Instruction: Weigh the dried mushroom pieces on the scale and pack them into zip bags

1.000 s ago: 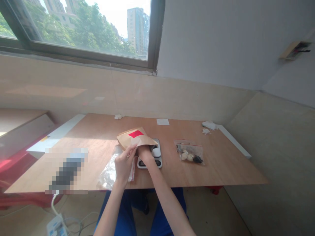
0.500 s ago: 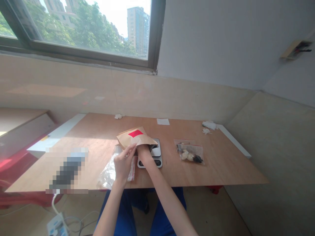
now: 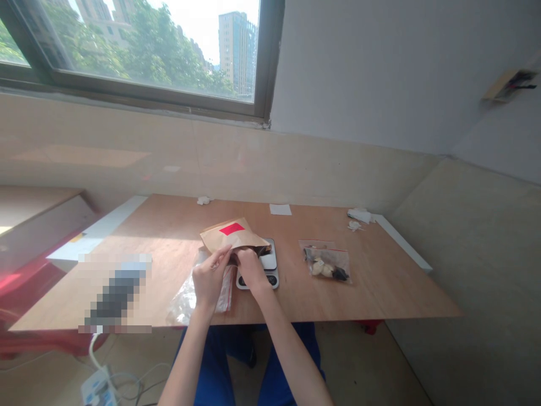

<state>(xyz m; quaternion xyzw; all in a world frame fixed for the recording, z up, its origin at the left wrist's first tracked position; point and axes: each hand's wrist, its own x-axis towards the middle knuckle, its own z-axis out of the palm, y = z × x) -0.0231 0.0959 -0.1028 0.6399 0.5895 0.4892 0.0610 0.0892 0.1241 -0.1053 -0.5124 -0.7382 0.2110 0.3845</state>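
A brown paper bag [image 3: 217, 239] with a red label lies tilted over the table, its mouth facing me and gaping toward the right. My left hand [image 3: 208, 279] pinches the near edge of that mouth. At the opening is my right hand [image 3: 252, 267], fingers curled and their tips hidden in the bag's dark inside; what they hold cannot be made out. Partly under the bag and my right hand stands a small white scale [image 3: 269, 261] with a dark front panel. A clear zip plastic bag [image 3: 186, 296] lies crumpled beneath my left wrist.
Clear zip bags [image 3: 330, 263] with pale and dark pieces lie right of the scale. White paper [image 3: 280, 210] and scraps [image 3: 359, 215] sit along the back. A blurred-out object [image 3: 116, 290] with a white cable is at left, above a power strip [image 3: 99, 388].
My right hand has drawn back toward me, partly out of the paper bag, and its fingers are more curled. My left hand has shifted slightly left, still pinching the edge.
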